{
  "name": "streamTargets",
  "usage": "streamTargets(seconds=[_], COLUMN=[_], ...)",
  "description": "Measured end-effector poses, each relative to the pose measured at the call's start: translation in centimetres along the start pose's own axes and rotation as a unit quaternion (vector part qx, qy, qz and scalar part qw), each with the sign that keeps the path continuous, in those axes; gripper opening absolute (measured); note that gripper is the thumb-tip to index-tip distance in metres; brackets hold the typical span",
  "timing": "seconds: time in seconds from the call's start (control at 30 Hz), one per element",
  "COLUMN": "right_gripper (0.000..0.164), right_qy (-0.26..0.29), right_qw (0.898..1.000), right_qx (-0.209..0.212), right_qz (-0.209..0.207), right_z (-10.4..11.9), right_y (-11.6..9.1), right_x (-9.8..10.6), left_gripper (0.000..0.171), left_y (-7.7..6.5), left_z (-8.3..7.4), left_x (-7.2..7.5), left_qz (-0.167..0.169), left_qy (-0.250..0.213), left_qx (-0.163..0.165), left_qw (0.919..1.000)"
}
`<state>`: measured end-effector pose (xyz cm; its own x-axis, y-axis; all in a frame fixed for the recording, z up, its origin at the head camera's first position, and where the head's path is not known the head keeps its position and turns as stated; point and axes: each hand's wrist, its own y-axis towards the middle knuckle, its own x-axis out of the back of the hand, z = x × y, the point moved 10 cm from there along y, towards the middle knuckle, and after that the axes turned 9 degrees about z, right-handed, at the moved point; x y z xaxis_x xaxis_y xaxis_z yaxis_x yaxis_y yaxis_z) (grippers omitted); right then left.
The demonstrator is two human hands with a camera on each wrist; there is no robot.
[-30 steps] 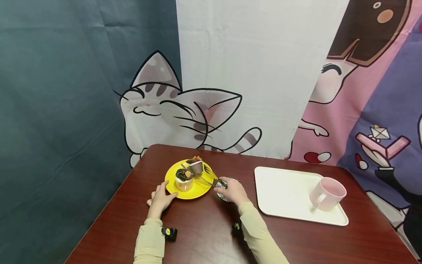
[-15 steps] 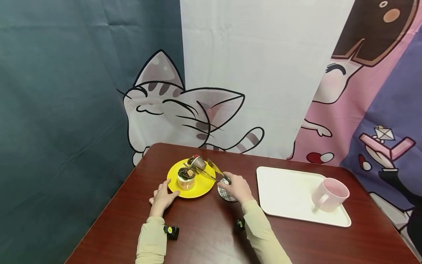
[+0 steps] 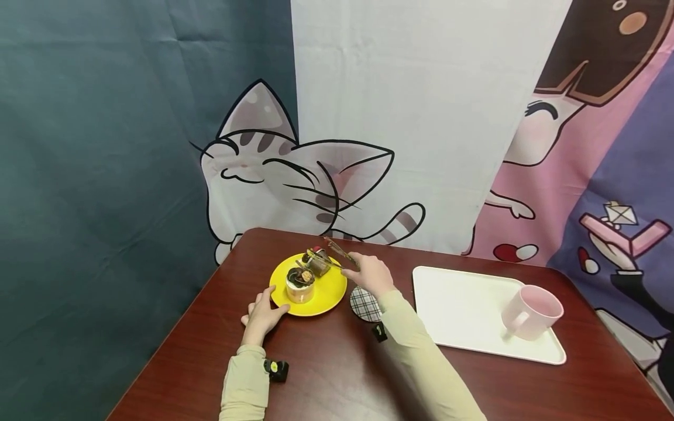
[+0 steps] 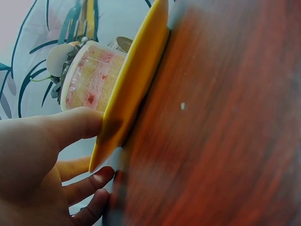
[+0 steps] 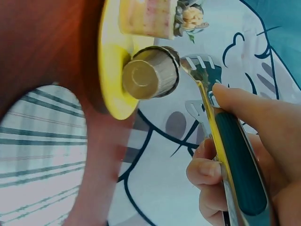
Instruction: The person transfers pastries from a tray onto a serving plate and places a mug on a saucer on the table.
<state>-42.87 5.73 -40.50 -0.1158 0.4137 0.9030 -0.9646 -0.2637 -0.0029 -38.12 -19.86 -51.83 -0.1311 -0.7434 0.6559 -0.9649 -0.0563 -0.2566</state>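
A yellow plate (image 3: 326,301) lies on the table, my left hand (image 3: 261,316) at its near-left rim. In the left wrist view the thumb (image 4: 82,123) presses the rim, with fingers curled behind and below its edge. On the plate stands a layered cake cup (image 3: 300,286) with dark topping. Behind it, a small brown-grey cupcake (image 5: 150,73) lies tipped, its base showing in the right wrist view. My right hand (image 3: 371,273) holds fork-ended serving tongs (image 5: 240,165) by the green grip. Their prongs are spread apart and overlap the cupcake's top in the head view.
A round plaid coaster (image 3: 365,304) lies right of the plate. Farther right is a white tray (image 3: 458,304) bearing a pink mug (image 3: 529,313). A printed curtain (image 3: 400,117) hangs behind the brown table (image 3: 326,362).
My right hand has moved up and away from the coaster, raising the tongs. The cupcake has gone from nearly upright to tipped over. My left hand stays at the plate's rim.
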Motion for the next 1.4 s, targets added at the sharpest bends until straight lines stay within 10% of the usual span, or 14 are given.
streamTargets(seconds=[0.6, 1.0, 1.17, 1.4], right_gripper=[0.055, 0.025, 0.042, 0.023], right_qy=[-0.042, -0.100, -0.123, -0.089], right_qw=[0.994, 0.982, 0.979, 0.988], right_qx=[-0.025, -0.006, 0.000, 0.023], right_qz=[0.100, 0.157, 0.161, 0.124], right_z=[0.1, 2.5, 3.4, 2.7], right_y=[3.0, 4.6, 4.7, 3.7], right_x=[0.2, 1.1, 1.3, 1.0], left_gripper=[0.071, 0.071, 0.071, 0.071], left_y=[0.1, 0.0, -0.1, 0.1], left_z=[-0.1, 0.4, 0.4, 0.2], left_x=[-0.3, -0.1, -0.2, -0.1], left_qz=[-0.002, -0.007, -0.010, -0.013], left_qy=[0.002, 0.002, 0.000, 0.001], left_qx=[0.009, 0.011, 0.008, 0.008], left_qw=[1.0000, 0.9999, 0.9999, 0.9999])
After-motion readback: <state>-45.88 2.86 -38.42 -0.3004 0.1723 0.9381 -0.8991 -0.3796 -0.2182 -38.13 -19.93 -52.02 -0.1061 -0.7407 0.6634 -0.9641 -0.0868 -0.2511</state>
